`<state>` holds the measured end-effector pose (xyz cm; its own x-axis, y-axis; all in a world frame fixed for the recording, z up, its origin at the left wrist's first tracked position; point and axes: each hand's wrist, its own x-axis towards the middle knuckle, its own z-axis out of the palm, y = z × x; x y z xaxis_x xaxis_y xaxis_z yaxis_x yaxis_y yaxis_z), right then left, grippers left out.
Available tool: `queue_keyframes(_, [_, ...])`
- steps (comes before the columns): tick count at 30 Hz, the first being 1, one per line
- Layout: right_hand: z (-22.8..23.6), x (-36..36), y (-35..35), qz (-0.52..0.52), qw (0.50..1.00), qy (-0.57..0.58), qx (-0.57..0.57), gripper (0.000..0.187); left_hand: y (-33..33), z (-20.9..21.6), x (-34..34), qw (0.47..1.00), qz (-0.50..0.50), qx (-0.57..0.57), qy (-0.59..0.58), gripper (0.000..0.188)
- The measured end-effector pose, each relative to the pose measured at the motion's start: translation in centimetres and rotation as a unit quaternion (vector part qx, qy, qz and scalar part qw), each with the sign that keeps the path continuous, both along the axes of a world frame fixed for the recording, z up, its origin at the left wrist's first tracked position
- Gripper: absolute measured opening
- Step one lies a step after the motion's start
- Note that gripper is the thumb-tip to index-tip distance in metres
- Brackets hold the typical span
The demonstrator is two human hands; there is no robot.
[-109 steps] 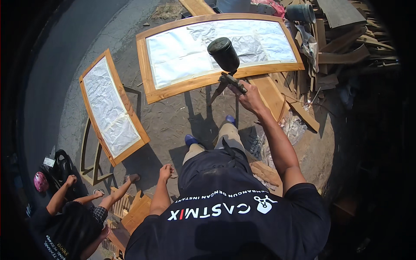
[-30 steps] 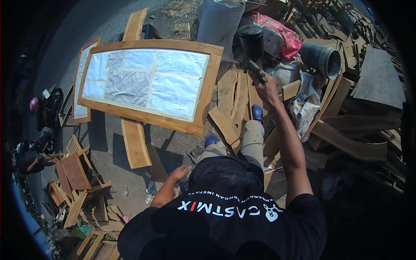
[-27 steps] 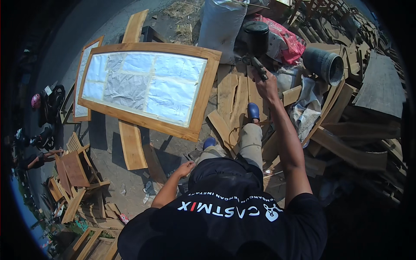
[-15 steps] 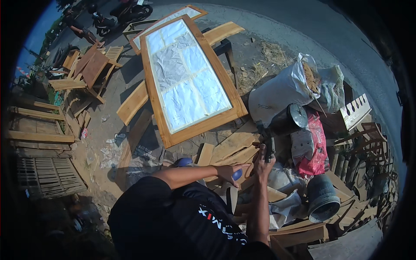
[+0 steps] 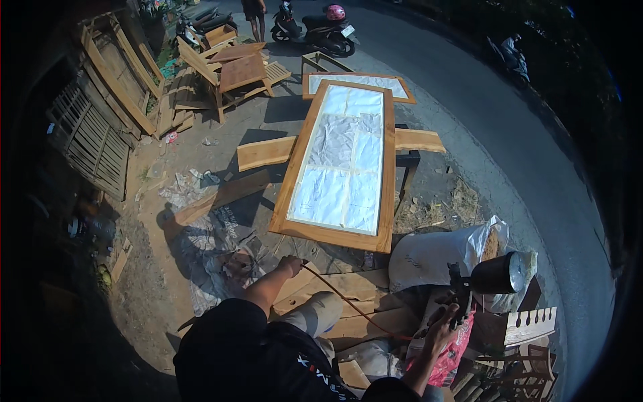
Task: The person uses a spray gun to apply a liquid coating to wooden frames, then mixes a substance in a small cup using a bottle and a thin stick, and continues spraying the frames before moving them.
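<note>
My right hand (image 5: 442,329) is closed around the handle of a spray gun (image 5: 459,283). The gun's dark round cup (image 5: 494,274) points out to the right, over the sacks. In my left hand (image 5: 291,266), closed in a grip, is a thin reddish-brown hose (image 5: 355,305) that sags across toward my right forearm. Just beyond my left hand lies a wooden frame panel (image 5: 328,236), its middle covered with taped white and grey paper (image 5: 341,194). The panel rests on a light wooden plank (image 5: 266,153) that sticks out at both sides.
A white sack (image 5: 429,261) and a red-pink sack (image 5: 450,360) stand at the right, near scrap wood. A second papered panel (image 5: 395,86) lies beyond the first. Wooden furniture (image 5: 242,72) is piled far left. A parked motorbike (image 5: 321,32) and a person (image 5: 254,17) are by the road.
My view has turned, so the panel appears more upright. My left hand has moved away from the right one, with the hose now stretched out. The spray gun has swung rightward.
</note>
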<state>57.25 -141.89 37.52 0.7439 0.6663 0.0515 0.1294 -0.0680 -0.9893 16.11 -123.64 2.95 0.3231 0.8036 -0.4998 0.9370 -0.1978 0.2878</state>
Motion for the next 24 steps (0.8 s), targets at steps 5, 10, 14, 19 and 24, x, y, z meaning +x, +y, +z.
queue_keyframes(5, [0.8,-1.4,3.8,0.118,0.992,0.022,0.048,0.052,-5.6,-2.0,-20.3,0.994,0.086,0.031,-0.067,0.016])
queue_keyframes(10, [-0.7,-0.1,8.4,0.193,0.978,-0.005,-0.071,0.035,-11.0,-0.1,-14.4,0.947,0.182,-0.002,-0.266,0.027])
queue_keyframes(14, [-2.2,0.5,14.4,0.333,0.935,-0.062,-0.104,0.029,-9.7,4.9,-8.6,0.924,0.213,0.155,-0.276,0.033])
queue_keyframes(19, [-2.0,1.0,24.0,0.450,0.869,-0.145,-0.143,0.037,-7.7,9.3,-2.8,0.902,0.340,0.163,-0.212,0.036])
queue_keyframes(24, [-1.8,-1.0,29.2,0.555,0.806,-0.157,-0.131,0.041,-10.9,10.9,-0.8,0.884,0.375,0.206,-0.190,0.049])
